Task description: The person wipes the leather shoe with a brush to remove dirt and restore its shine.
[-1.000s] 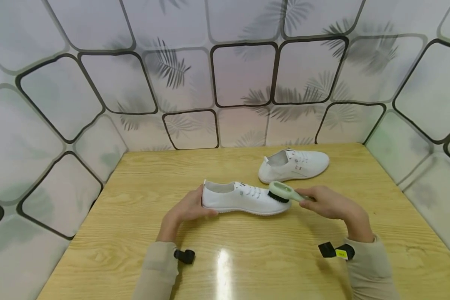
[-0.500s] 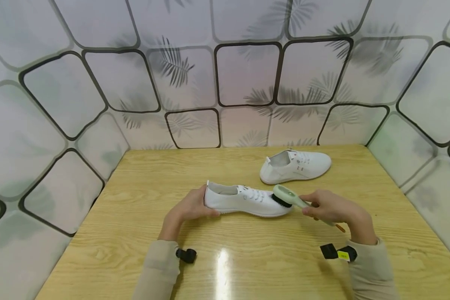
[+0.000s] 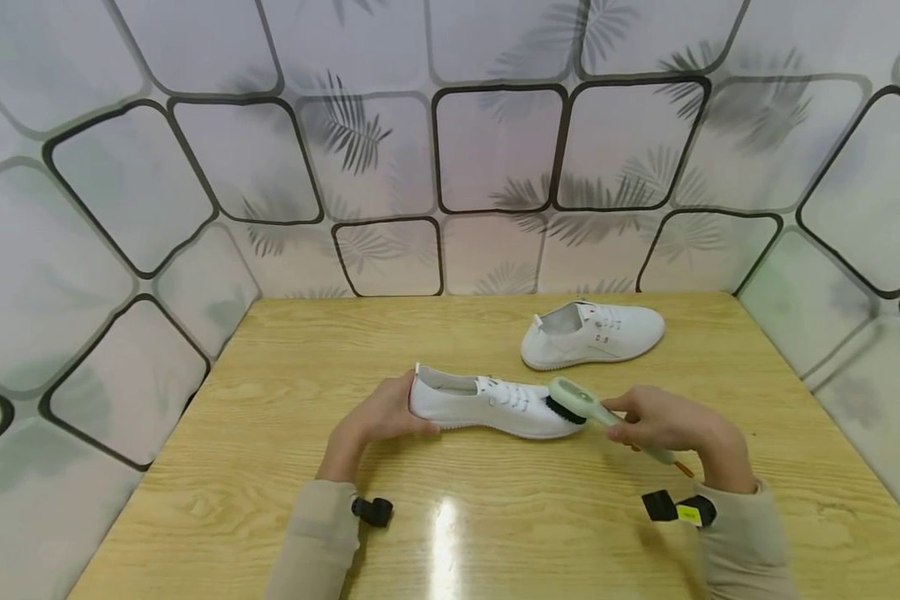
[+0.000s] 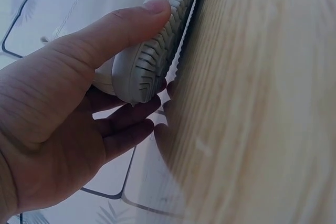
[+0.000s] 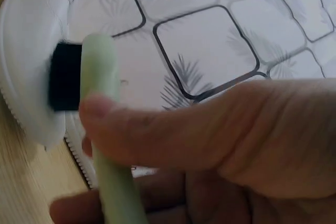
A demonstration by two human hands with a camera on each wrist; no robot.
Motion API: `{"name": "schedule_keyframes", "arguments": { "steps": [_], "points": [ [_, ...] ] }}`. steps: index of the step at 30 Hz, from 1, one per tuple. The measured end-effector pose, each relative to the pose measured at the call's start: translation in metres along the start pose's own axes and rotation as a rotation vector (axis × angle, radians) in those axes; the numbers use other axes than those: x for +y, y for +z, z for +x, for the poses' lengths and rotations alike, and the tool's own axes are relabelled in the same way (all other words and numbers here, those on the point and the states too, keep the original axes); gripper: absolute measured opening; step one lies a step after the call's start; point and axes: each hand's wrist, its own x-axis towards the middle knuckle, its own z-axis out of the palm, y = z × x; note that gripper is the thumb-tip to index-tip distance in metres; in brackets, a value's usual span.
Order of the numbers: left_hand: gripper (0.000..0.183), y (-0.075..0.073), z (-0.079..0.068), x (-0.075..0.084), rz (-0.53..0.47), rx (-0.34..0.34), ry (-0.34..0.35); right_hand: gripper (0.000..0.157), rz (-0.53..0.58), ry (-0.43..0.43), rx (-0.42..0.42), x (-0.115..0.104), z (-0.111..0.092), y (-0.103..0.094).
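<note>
A white lace-up shoe [image 3: 457, 403] lies on its sole across the middle of the wooden table, toe to the right. My left hand [image 3: 381, 412] grips its heel; in the left wrist view the thumb [image 4: 149, 20] lies along the ridged sole edge and the fingers curl behind the heel. My right hand [image 3: 663, 421] holds a pale green brush [image 3: 574, 397] by the handle, thumb on top. Its black bristles [image 5: 66, 77] press on the shoe's toe. An orange tip [image 3: 684, 469] shows at the handle's end, below the hand.
A second white shoe [image 3: 607, 337] stands behind the first, toward the back right of the table [image 3: 330, 333]. Patterned walls [image 3: 495, 150] of dark-outlined blocks and leaf prints close off the back and both sides.
The brush has slid slightly down and right over the toe, its handle swinging so that the rear end now shows under the right hand. The left hand keeps its grip on the heel.
</note>
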Motion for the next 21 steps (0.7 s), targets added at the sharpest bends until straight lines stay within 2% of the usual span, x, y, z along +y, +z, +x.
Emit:
{"name": "schedule_keyframes", "arguments": {
  "steps": [4, 7, 11, 13, 18, 21],
  "points": [
    [0.076, 0.000, 0.001, 0.000, -0.001, -0.004, -0.015, 0.030, -0.043, 0.042, 0.044, 0.003, 0.003, 0.002],
    [0.076, 0.000, 0.000, 0.001, -0.002, -0.008, -0.023, 0.039, -0.063, 0.016, 0.055, 0.002, 0.009, 0.004],
    [0.075, 0.001, 0.000, 0.003, -0.012, -0.017, -0.024, 0.047, -0.034, -0.020, 0.018, 0.001, 0.006, 0.004],
    [0.074, 0.001, 0.000, 0.003, -0.020, -0.021, -0.023, 0.048, -0.032, -0.009, 0.010, 0.003, 0.002, 0.002],
    [0.074, 0.000, 0.000, 0.003, -0.021, -0.015, -0.022, 0.049, -0.072, 0.042, 0.062, 0.008, 0.003, 0.001],
    [0.074, -0.001, -0.001, 0.003, -0.018, -0.014, -0.015, 0.051, -0.054, 0.010, 0.063, 0.006, 0.008, 0.002]
  ]
}}
